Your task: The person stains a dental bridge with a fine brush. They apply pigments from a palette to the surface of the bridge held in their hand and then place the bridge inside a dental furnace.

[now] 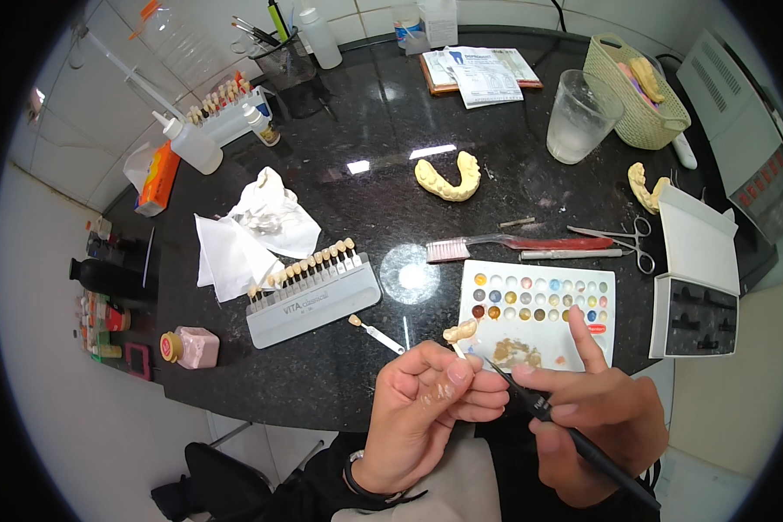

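Thumb and fingers (pixel 448 381) of a person's left hand (pixel 435 396) pinch closed on a slim white stick (pixel 458 350), which carries a tooth-coloured dental piece (pixel 460 331) at its upper end. The fingers of the right hand (pixel 596 413) grip a black-handled fine brush (pixel 596 454), forefinger raised, its tip pointing toward the left hand, near the stick.

Just beyond the hands, a white palette (pixel 531 332) with rows of coloured wells bears brown smears, the dental piece in view at its lower left edge. To the left, a single shade tab (pixel 378 334) lies near a gray shade guide (pixel 313 306) lined with sample teeth. Behind the palette, a red-handled toothbrush (pixel 531 242), a silvery pen-like tool (pixel 572 254) and scissor-handled forceps (pixel 647 248) rest on the black counter (pixel 374 217).

Farther out, a yellowish horseshoe-shaped dental cast (pixel 448 181) sits mid-counter, with crumpled white tissue (pixel 274 213) to its left and a clouded glass (pixel 581 122) to its right, beside a pale green basket (pixel 644 130). An open white box (pixel 659 317) with a dark insert stands at right, a jar of pink material (pixel 198 348) at far left.
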`<state>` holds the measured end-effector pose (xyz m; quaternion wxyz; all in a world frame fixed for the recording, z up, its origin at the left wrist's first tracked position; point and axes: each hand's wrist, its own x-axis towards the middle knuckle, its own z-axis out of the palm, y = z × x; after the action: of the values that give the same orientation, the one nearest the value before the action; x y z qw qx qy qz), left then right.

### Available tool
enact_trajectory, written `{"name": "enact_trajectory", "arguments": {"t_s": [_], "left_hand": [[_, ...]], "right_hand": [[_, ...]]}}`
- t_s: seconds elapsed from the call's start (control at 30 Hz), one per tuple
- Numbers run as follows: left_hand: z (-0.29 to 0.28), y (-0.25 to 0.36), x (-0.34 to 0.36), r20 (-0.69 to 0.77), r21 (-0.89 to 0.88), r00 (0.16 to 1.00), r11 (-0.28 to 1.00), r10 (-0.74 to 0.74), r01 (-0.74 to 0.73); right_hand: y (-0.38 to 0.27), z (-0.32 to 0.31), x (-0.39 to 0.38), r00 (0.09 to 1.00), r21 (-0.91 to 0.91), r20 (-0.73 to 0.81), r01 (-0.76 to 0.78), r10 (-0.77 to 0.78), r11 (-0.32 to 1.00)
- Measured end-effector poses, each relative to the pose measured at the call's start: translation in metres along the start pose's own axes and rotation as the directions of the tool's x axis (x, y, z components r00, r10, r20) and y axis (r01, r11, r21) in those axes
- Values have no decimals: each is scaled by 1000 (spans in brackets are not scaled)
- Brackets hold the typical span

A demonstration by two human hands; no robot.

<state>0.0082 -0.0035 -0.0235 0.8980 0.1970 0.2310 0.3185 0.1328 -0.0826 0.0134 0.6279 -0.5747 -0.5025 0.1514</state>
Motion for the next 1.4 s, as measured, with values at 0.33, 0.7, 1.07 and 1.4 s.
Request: {"name": "enact_trajectory", "arguments": {"t_s": [0.33,0.7,1.07,1.4], "left_hand": [[-3,-5,0,16,-66,1000,998,-3,4],[-2,-5,2,12,-85,1000,996,-7,8],[-4,-4,1,21,-90,1000,996,1,1],[-2,-5,1,36,-104,999,995,18,-14]], "right_hand": [[2,6,1,995,-20,39,-95,95,995],[6,10,1,995,-48,10,-100,100,994],[6,10,1,994,-42,33,-98,100,994],[6,7,2,994,-30,70,-88,90,996]]}}
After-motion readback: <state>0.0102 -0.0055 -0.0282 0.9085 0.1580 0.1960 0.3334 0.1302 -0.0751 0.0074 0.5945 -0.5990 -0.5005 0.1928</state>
